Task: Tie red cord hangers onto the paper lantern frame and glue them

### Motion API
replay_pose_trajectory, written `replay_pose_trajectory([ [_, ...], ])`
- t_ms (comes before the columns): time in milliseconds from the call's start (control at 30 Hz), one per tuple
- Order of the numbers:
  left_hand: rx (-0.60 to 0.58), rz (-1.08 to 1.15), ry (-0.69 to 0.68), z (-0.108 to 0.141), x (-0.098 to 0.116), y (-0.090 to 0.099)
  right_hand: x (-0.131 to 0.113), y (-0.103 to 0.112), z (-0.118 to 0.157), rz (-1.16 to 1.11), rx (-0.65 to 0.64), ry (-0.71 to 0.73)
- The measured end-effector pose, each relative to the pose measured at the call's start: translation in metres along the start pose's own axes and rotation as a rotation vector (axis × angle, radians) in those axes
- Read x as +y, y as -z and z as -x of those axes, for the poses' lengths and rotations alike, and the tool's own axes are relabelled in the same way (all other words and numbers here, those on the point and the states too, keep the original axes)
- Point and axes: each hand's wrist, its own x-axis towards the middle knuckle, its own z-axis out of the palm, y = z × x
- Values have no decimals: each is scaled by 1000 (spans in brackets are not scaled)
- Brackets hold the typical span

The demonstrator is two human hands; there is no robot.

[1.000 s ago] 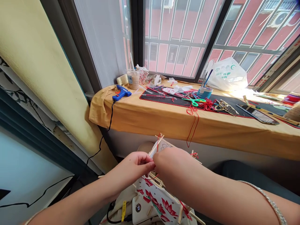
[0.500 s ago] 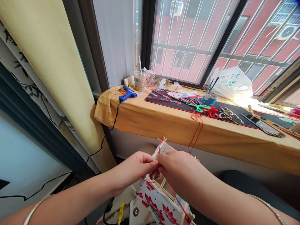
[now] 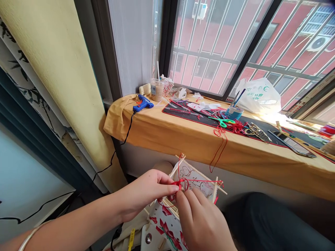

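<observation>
Red cord (image 3: 180,182) is bunched into loops above a lantern-like box frame (image 3: 219,188) of thin wooden sticks. White panels with painted red flowers (image 3: 167,223) cover the frame's sides, and strands of the cord stretch out to its stick corners. My left hand (image 3: 159,188) pinches the loops between thumb and fingers. Close against it, my right hand (image 3: 199,212) has its fingers curled at the same bunch; its fingertips are partly hidden. The frame rests low in front of me, near my lap.
A cloth-covered window ledge (image 3: 162,129) runs ahead. It holds a blue glue gun (image 3: 142,103), a drink cup (image 3: 157,90), green scissors (image 3: 222,121), a blue cup of brushes (image 3: 234,113), a phone (image 3: 294,143) and a plastic bag (image 3: 259,96). The glue gun's black cord (image 3: 112,158) hangs at left.
My right hand has moved down and turned, uncovering the red loops and the frame's far panel. My left hand stays at nearly the same spot, still pinching the cord.
</observation>
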Motion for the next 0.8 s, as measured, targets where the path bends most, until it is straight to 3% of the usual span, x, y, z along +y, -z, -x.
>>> replay_pose_trajectory([
  [333,38,-11,52,2,1,2,-8,-11,12,-64,19,10],
  [433,27,-33,40,3,1,3,-3,-7,16,-233,20,-18],
  [533,29,-81,-14,3,0,4,13,0,12,-482,11,-184],
  [600,19,-101,-36,2,-1,3,27,1,4,-624,-82,-327],
  [733,20,-142,-67,0,-1,0,48,-10,-17,-974,-487,-539],
  [800,22,-152,-63,-1,-1,-1,52,-17,-23,-1135,-625,-643],
])
